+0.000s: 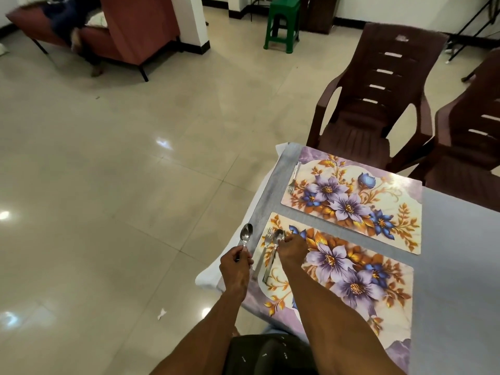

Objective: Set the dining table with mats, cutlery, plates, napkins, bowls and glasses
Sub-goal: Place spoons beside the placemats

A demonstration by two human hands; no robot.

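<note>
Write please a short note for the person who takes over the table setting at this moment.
Left hand grips a steel spoon, held up over the table's left edge.
Right hand pinches a second steel spoon on the near floral rectangular mat, beside a steel fork lying there.
The far floral mat has one fork at its left edge.
Done: two mats, two forks.
Left: put down both spoons; no plates, napkins, bowls or glasses are in view.

Your arms are bare to the elbows, no sleeves; you wear a dark garment flecked with white.
</note>
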